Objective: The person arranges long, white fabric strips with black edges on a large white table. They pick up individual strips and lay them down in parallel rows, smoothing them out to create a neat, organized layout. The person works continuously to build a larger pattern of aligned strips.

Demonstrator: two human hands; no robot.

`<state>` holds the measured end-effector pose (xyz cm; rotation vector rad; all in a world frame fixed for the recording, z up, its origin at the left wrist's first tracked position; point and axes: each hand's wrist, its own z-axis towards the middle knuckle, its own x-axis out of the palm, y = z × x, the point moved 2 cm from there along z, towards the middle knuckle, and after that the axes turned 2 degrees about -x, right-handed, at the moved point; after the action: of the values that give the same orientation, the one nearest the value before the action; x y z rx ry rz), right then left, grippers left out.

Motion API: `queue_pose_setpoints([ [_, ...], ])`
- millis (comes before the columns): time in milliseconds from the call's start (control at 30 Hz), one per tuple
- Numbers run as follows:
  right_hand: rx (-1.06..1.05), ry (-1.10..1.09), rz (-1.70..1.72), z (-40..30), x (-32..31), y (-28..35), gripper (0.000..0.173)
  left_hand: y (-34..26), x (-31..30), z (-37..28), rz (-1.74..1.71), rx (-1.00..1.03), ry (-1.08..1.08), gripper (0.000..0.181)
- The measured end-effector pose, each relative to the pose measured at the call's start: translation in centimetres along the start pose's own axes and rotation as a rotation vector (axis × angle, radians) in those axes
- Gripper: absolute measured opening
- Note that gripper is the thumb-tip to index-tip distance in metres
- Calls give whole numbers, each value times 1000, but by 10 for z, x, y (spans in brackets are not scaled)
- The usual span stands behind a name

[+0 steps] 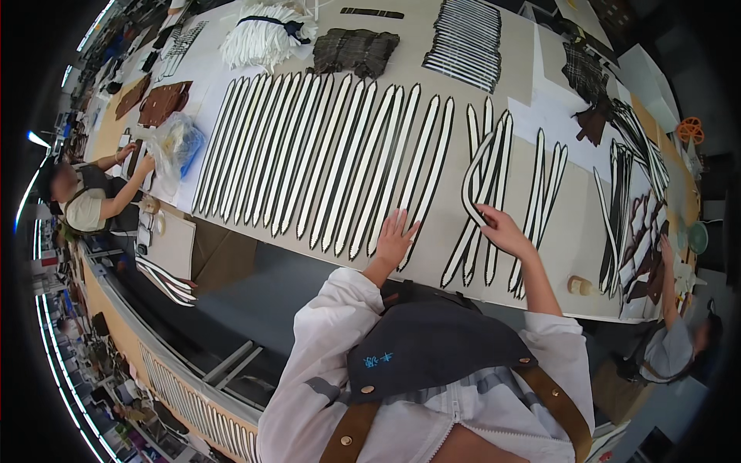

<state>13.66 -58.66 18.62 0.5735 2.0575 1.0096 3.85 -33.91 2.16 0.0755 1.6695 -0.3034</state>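
Observation:
My right hand (pixel 502 228) grips a long white strip with dark edges (pixel 472 179), which bends upward in a curve over a loose pile of similar strips (pixel 491 254). With fingers spread, my left hand (pixel 396 237) rests flat over the lower ends of two strips in a row. That row of pointed strips (pixel 315 168) runs side by side to the left across the work table (pixel 448 223). Another few crossed strips (pixel 539 202) lie just right of my right hand.
Behind the row are a tied white bundle (pixel 260 40), dark plaid pieces (pixel 353 52) and a striped stack (pixel 466 43). A small jar (pixel 580 285) stands near the front edge. Co-workers sit at the left (pixel 95 197) and right (pixel 674 347), beside a plastic bag (pixel 173 144) and more strips (pixel 619 214).

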Motion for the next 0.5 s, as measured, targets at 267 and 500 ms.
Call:
queue_pose_setpoints([
  [267, -308, 278, -776, -79, -75, 125, 13, 3, -18, 18, -455, -197, -237, 51],
  [500, -259, 166, -1280, 15, -72, 97, 18, -52, -56, 1, -1383, -212, 525, 79],
])
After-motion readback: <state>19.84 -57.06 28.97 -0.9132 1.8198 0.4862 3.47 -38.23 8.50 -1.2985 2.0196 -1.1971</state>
